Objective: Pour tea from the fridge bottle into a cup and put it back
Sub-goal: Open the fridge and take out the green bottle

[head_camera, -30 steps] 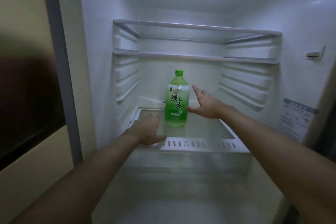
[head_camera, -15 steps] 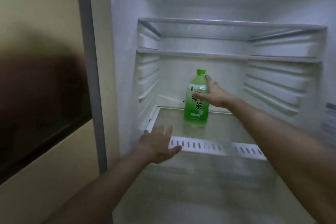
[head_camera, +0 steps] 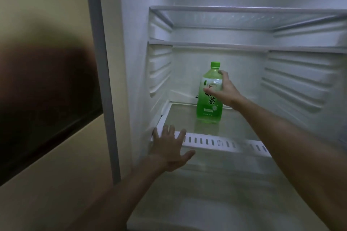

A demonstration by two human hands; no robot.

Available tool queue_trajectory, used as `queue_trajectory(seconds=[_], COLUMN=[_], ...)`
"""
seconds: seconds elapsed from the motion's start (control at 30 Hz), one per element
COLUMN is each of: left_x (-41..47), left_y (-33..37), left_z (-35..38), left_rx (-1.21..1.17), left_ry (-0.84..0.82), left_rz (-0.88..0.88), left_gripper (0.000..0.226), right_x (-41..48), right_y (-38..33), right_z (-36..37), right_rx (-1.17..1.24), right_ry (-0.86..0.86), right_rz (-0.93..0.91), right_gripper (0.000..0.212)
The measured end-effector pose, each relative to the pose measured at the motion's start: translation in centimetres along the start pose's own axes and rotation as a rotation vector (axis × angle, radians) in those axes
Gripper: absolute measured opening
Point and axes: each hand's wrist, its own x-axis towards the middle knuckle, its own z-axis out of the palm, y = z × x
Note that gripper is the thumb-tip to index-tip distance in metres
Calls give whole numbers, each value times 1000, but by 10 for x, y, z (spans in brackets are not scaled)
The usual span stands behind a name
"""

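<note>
Right hand grasping green tea bottle inside open fridge; task barely begun.

Bottle stands upright on the glass shelf, mid-depth, roughly centre, cap on. The right hand wraps its upper body, thumb across the label and a fingertip at the shoulder. Left hand is released, fingers spread flat on the white slotted front trim at the shelf's near left corner. Judged: only the grasp is done; lift-out, uncapping, pouring and return are all left, and no cup is in view. Room: the upper shelf sits well above the cap, ribbed side walls are well apart from the bottle, and the path toward the near edge is open except for the raised trim lip.
</note>
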Motion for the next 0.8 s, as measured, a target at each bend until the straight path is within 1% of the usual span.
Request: queue_trajectory(seconds=[0.1,0.4,0.5,0.8], left_x=[-1,0,0,1], left_y=[0,0,-1,-2], left_z=[1,9,9,11], left_rx=[18,32,38,24], left_ry=[18,124,124,136], left_rz=[7,3,8,18], left_gripper=[86,86,85,86], right_x=[0,-3,-3,-18], right_y=[0,7,8,-2], right_z=[0,1,0,-3], right_rx=[44,131,157,177], right_ry=[-11,24,20,92], right_rz=[4,-24,-24,-24], right_gripper=[90,88,87,83])
